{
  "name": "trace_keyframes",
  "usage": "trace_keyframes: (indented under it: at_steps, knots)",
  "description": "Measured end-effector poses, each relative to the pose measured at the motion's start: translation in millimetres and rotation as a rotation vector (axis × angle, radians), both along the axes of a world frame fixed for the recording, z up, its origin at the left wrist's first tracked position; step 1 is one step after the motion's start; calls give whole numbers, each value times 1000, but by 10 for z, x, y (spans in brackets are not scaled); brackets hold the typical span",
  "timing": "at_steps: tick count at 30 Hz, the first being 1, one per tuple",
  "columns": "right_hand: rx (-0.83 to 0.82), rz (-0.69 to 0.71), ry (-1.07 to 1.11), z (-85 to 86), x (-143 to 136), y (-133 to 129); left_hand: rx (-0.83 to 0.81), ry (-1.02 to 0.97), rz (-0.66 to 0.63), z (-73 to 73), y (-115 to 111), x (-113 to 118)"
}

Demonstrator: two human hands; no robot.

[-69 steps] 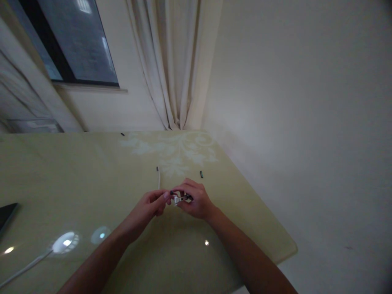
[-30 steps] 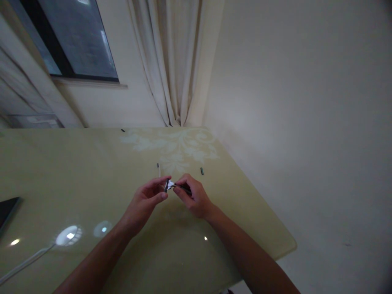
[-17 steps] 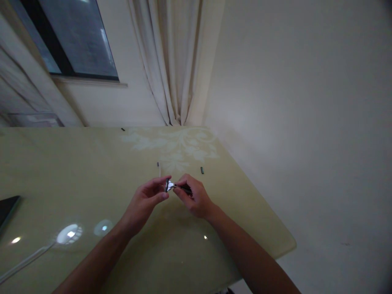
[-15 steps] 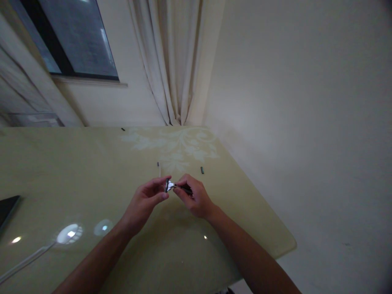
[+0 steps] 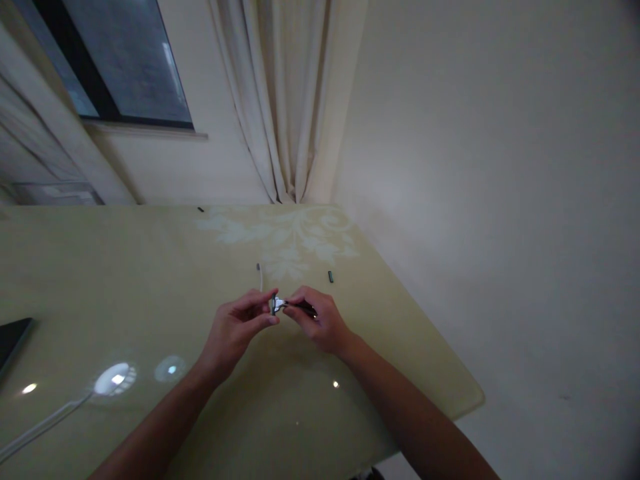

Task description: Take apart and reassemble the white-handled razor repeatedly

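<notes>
Before you a glossy pale-green table (image 5: pixel 125 280) with white floral pattern (image 5: pixel 295 237), pale wall (image 5: pixel 475 200) at your right, cream curtain (image 5: pixel 277 87), dark-framed window (image 5: pixel 140 60) upper left, dim light.

No text, number or sign is legible.

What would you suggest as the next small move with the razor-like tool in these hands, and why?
Perhaps a gentle test pull on the dark head with the left hand, the right hand steadying the handle. The left thumb and forefinger sit at the head's two ends, the silver neck meets it, and whether it is locked on is too small to tell.
</notes>
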State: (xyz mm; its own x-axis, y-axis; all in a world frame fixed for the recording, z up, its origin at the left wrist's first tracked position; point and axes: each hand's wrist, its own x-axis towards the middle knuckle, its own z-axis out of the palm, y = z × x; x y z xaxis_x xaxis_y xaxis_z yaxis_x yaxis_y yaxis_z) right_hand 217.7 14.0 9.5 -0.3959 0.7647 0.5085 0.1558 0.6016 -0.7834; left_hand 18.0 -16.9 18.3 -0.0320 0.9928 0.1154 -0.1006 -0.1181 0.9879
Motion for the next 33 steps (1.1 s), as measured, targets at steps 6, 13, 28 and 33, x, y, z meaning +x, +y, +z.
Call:
trace_keyframes:
  at_steps: [6,13,28,33]
  knots:
    - [-110,20,38,-1,-18,20,0,-12,3,-34,23,-20]
    - [-276,34,140,-26,-60,48,-32,-27,-15,-95,48,-40]
    - [-250,-595,-18,-181,735,773,107,1157,228,-364,265,-235]
    - [-226,-825,-148,-390,965,894,99,1429,179,-393,294,-153]
